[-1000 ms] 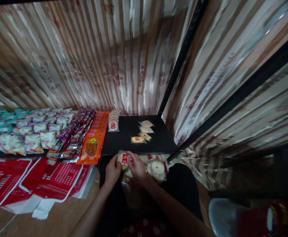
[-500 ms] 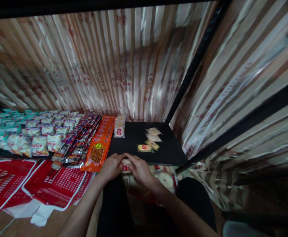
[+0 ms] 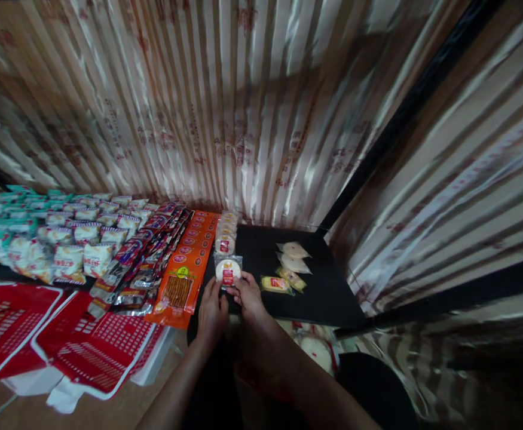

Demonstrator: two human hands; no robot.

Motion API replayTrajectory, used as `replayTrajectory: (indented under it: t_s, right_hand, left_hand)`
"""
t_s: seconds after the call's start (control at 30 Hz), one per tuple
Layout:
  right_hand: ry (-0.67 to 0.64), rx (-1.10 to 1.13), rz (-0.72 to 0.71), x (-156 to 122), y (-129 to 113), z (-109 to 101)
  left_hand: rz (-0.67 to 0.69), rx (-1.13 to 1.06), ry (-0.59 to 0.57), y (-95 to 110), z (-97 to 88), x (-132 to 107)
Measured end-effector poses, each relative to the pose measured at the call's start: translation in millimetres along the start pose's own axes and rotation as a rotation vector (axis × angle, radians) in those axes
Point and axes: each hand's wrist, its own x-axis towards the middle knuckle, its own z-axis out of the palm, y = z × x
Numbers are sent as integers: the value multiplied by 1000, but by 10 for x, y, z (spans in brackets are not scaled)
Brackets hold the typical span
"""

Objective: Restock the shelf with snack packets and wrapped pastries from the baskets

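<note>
A clear packet with a round white cake and a red label (image 3: pixel 228 270) lies on the black shelf (image 3: pixel 328 292), at the near end of a row of like packets (image 3: pixel 225 230). My right hand (image 3: pixel 248 295) pinches the packet's near edge. My left hand (image 3: pixel 213 310) rests just below it at the shelf's front edge, fingers curled; I cannot see anything in them.
Orange snack packets (image 3: pixel 184 272), dark foil packets (image 3: pixel 142 257) and white-and-teal bags (image 3: pixel 59 239) fill the shelf to the left. Small pale and yellow packets (image 3: pixel 288 269) lie on the right. Red printed sheets (image 3: pixel 77 346) lie on the floor. A bag of cakes (image 3: pixel 315 349) sits below the shelf. Striped shiny curtains surround everything.
Both hands rose from the bag below the shelf and carried one cake packet forward onto the black shelf, setting it at the near end of the row. The camera tilted and shifted right.
</note>
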Motion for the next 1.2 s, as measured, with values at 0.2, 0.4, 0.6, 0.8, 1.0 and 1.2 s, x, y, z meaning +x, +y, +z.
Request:
replayTrajectory:
  t_s: [0.2, 0.4, 0.6, 0.8, 1.0, 1.2]
  right_hand:
    - [-23, -458, -165, 354, -18, 50]
    - [164, -1037, -379, 636, -98, 68]
    - [227, -1079, -442, 814, -93, 130]
    - [272, -1121, -491, 925, -87, 185]
    - [230, -1146, -402, 909, -129, 220]
    - [175, -1017, -407, 885, -89, 177]
  left_hand:
    - [-58, -27, 70, -181, 222, 307]
    - [-85, 5, 77, -244, 341, 571]
    - [-65, 37, 55, -218, 447, 740]
    - [-56, 67, 51, -205, 497, 796]
    - [-76, 106, 23, -154, 501, 829]
    - [-54, 123, -4, -155, 468, 757]
